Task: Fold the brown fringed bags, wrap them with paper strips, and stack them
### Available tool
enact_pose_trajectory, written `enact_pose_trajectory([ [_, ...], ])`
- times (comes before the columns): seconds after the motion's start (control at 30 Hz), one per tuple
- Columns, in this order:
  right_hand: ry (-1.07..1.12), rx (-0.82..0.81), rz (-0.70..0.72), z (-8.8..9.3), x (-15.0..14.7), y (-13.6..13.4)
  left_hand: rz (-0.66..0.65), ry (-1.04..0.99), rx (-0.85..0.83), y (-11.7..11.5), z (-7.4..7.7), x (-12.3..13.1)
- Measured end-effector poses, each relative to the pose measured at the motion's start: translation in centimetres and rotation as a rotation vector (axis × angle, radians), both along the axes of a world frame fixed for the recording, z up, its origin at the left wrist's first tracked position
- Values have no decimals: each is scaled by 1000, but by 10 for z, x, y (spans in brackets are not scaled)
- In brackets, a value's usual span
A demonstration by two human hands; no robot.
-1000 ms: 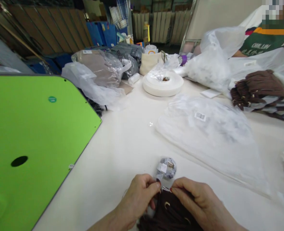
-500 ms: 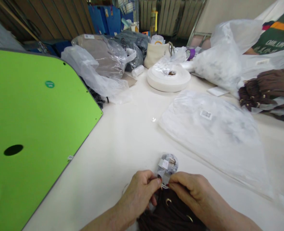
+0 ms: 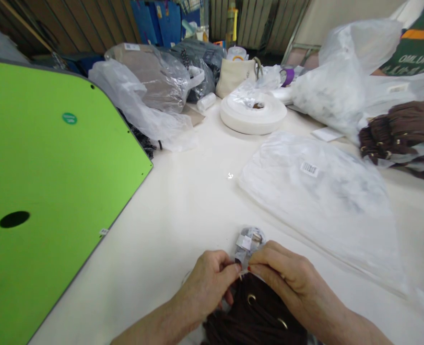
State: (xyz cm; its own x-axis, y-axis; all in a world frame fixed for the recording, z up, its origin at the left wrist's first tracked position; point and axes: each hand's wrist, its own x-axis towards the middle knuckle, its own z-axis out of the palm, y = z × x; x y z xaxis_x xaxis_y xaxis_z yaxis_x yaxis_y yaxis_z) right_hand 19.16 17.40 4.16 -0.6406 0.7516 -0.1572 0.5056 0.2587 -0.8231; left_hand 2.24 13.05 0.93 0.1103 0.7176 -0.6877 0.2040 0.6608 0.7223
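Bottom centre: small tag (image 3: 243, 273) is pinched by L hand (image 3: 206, 282) & R hand (image 3: 287, 278) at brown garment (image 3: 258, 314); careful alignment prob. needed next.

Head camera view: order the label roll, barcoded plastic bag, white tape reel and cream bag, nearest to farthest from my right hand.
From the right hand, pinching the brown garment:
1. Small label roll, just beyond it.
2. Barcoded plastic bag, right of centre.
3. White tape reel, far centre.
4. Cream bag, behind the reel.
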Motion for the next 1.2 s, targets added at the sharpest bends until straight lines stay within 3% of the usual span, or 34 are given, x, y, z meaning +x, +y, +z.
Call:
enact_pose_trajectory([
  [0.23, 51, -265, -53, -24, 0, -10, 8, 3, -10, 0, -1, 0],
  [0.63, -100, -201, 0, -14, 0, -4, 25, -19, -13, -2, -4, 0],
  [0.97, -160, -268, -101, -15, 2, -8, 34, -35, -16, -1, -1, 0],
  [1.2, -129, -183, 44, -10, -1, -1, 25, -35, -21, -1, -2, 1],
])
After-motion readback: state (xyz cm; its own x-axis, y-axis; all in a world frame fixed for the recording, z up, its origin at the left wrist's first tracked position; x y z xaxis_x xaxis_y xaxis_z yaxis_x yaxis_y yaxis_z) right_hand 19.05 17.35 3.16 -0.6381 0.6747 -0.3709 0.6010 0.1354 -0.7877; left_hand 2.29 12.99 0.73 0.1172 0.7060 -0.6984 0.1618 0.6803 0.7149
